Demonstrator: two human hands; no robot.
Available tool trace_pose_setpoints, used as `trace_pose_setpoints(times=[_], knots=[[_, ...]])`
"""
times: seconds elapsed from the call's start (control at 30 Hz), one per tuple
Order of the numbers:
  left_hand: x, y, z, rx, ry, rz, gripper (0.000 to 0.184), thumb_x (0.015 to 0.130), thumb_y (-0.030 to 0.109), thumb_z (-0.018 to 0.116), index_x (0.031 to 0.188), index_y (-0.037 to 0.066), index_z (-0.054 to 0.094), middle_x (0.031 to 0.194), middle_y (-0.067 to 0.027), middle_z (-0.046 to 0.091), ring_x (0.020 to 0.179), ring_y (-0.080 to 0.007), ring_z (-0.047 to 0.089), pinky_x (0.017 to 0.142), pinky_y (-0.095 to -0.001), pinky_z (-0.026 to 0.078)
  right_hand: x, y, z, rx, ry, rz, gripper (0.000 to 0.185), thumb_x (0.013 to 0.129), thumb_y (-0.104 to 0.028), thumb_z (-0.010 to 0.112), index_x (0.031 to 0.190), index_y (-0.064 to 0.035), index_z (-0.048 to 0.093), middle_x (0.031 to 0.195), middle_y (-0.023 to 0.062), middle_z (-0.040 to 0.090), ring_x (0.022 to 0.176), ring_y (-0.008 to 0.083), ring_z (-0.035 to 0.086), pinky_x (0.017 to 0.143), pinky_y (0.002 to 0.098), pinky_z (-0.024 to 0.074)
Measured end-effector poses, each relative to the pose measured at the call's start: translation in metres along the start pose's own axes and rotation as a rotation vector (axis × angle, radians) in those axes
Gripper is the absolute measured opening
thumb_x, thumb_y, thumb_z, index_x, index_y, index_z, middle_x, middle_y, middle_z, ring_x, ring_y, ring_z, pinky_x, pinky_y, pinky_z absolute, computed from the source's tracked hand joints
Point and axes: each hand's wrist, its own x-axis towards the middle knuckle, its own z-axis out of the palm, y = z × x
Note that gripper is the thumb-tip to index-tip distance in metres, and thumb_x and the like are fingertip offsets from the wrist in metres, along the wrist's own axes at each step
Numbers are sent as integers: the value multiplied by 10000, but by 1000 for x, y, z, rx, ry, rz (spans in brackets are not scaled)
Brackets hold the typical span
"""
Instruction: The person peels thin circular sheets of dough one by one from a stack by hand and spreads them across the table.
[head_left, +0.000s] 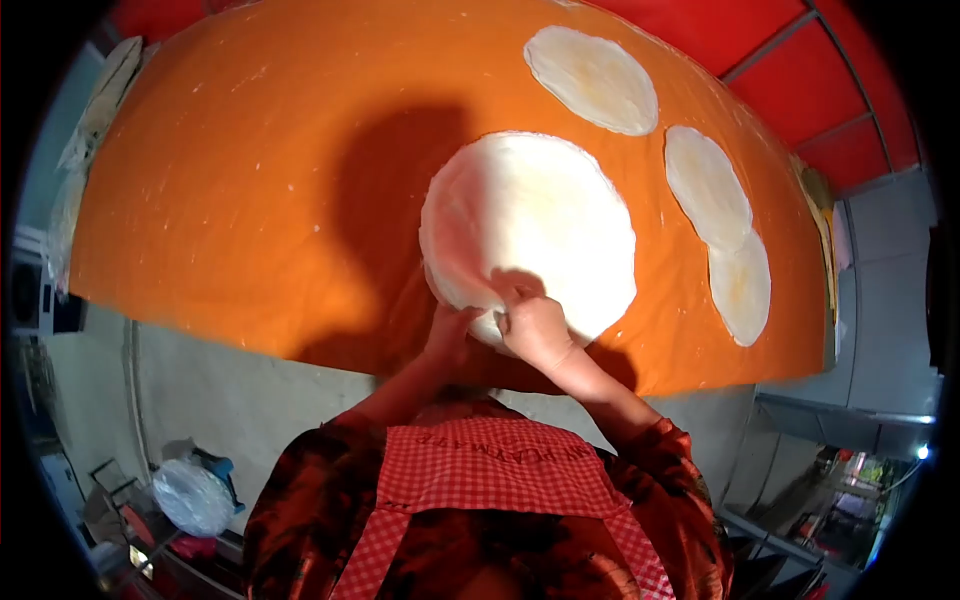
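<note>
A large round sheet of dough (560, 220) lies flat on the orange tabletop (230, 180) in front of me. Its near edge is bunched up between my hands. My right hand (537, 328) is closed, with its fingers pinching a gathered bit of that edge. Beside it on the left, my left hand (452, 332) is closed at the same edge and lies partly in shadow; its fingertips are hard to make out. A shadow falls across the left part of the sheet.
At the far right of the table lie a thin dough round (592, 80), a second round (706, 185) and a third round (741, 290); the last two touch. Red panels (800, 90) stand behind the table. A plastic-wrapped bundle (192, 496) is at the lower left.
</note>
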Motion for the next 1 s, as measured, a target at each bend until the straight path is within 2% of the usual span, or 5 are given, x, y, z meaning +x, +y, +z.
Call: trace_pose_setpoints(times=[0.37,0.73,0.87,0.93,1.0], knots=[[33,81,-118,-153,149,-245,543,720,39,603,1249,-42,517,1091,-129,619,978,-246,616,852,-354,502,75,-121,43,-99,254,-40,332,761,-64,620,1087,-31,671,1018,158,686,916,282,669,649,369,580],[-34,224,-456,43,186,-152,269,832,12,583,1094,-49,590,1060,-144,628,959,-250,623,859,-351,516,194,-382,98,515,-50,118,427,813,-126,611,1227,-18,611,996,219,674,913,343,657,793,414,533],[-70,302,-510,741,-271,122,410,946,86,530,1332,-38,476,1291,-179,584,1164,-276,589,975,-387,485,204,-293,18,442,3,387,279,862,-233,652,981,16,695,820,87,675,757,185,614,691,369,521],[-60,283,-535,-409,84,-523,527,964,262,461,1410,-13,416,1387,-181,522,1267,-303,517,1080,-440,396,179,-249,-55,390,127,576,181,849,-192,636,882,-20,683,749,17,624,666,146,567,607,347,500],[-74,271,-557,-313,-36,-550,563,974,340,444,1416,-8,410,1412,-156,507,1319,-299,465,1107,-442,357,148,-166,-108,557,272,553,141,824,-134,646,898,-19,682,762,2,629,657,137,571,597,330,495]])
